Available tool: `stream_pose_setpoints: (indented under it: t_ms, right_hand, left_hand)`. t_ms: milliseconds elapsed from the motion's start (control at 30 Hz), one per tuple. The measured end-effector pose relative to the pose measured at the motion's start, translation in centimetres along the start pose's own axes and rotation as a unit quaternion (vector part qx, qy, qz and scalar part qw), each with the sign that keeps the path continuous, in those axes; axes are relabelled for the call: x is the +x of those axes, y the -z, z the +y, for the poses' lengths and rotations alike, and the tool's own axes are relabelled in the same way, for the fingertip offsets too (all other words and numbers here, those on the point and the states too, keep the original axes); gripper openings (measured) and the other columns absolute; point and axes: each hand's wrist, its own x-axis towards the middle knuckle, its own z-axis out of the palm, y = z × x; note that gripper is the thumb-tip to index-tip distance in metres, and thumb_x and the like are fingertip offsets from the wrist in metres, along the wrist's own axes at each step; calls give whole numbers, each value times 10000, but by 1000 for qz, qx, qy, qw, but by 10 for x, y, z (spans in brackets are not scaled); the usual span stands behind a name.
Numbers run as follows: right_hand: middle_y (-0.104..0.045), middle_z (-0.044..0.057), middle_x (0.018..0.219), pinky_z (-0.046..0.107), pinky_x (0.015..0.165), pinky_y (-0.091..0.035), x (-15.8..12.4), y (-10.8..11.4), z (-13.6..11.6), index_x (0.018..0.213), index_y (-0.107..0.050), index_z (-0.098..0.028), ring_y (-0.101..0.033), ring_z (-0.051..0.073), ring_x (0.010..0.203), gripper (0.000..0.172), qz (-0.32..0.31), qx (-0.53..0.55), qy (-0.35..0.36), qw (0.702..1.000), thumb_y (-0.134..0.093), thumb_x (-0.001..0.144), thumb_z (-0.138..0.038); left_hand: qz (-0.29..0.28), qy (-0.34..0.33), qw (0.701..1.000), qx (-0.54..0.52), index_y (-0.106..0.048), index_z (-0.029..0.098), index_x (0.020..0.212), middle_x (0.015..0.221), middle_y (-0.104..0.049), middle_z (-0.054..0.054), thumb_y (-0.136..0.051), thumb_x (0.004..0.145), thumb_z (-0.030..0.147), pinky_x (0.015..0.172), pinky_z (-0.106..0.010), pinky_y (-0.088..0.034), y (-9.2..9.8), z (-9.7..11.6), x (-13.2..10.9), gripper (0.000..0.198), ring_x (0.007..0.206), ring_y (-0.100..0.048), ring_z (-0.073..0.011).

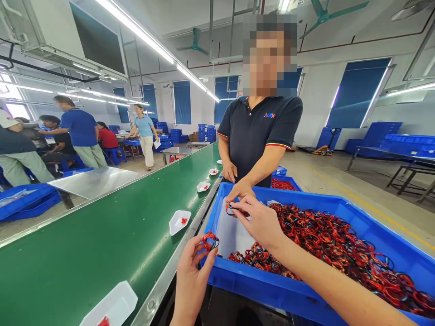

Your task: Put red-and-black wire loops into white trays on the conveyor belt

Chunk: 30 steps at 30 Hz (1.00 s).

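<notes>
My left hand [192, 276] pinches a small coil of red and black wire [210, 241] at the near left corner of a blue bin [258, 283]. My right hand [260, 222] reaches over the bin and grips another small wire coil [230, 208] with its fingertips. A co-worker's hand [239, 191] touches that same coil from the far side. The bin holds a heap of several red, black and blue wire coils [340, 244].
A co-worker in a dark polo shirt [260, 131] stands just beyond the bin. A green conveyor belt [102, 240] runs along the left with small white trays [179, 222] on it. Other people work at benches far left. Blue crates [390, 138] stand at the right.
</notes>
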Motion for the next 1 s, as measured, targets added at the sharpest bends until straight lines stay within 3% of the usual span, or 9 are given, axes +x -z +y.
stream_pose_setpoints:
  t_ms: [100,200,367,467,633,800,1000]
  right_hand:
    - [-641,10,923,196,569,-433,-2,5,-2,927,-686,-250,-605,91,705,157,8,34,66,997,-537,886,-280]
    - [-617,24,1135,183,559,-435,-8,13,-9,886,-682,-242,-618,75,733,145,11,65,126,990,-539,887,-265]
    - [-559,3,1288,202,570,-449,-24,15,-29,875,-650,-248,-654,91,766,119,-66,107,141,982,-532,889,-252]
    - [-617,11,1192,214,582,-451,-30,13,-39,892,-614,-234,-659,115,799,71,-114,127,126,977,-551,876,-262]
    - [-677,-14,877,218,594,-421,-33,12,-52,916,-540,-206,-643,121,768,70,-139,136,137,971,-573,854,-202]
    - [-653,-3,826,246,567,-366,-35,13,-62,880,-516,-195,-625,138,734,66,-125,56,174,975,-544,849,-144]
    - [-631,-8,758,272,570,-338,-40,10,-72,912,-500,-191,-592,136,660,58,-71,51,197,976,-483,881,-144]
  left_hand:
    - [-4,10,999,-50,-573,210,1074,1106,-643,-84,-692,733,360,832,-304,-537,0,2,-1,391,1003,-619,-211]
    - [24,29,989,-144,-562,205,1056,1146,-618,-86,-661,760,392,818,-325,-544,-6,10,0,365,1028,-610,-223]
    - [55,62,961,-265,-547,214,1054,1172,-594,-64,-603,814,398,867,-353,-521,-16,25,-1,308,1068,-581,-200]
    - [55,89,950,-295,-553,203,1032,1112,-617,-62,-605,816,387,836,-326,-520,-16,27,-4,288,1011,-600,-178]
    - [52,130,943,-303,-555,192,982,1017,-639,-42,-621,809,373,756,-256,-517,-12,22,-13,260,861,-611,-115]
    - [44,140,942,-302,-551,190,1000,1015,-634,-36,-616,815,368,741,-244,-515,-10,22,-20,264,835,-605,-103]
    - [48,136,945,-294,-558,177,1023,952,-631,-33,-613,817,368,740,-243,-505,-2,20,-26,286,818,-601,-105]
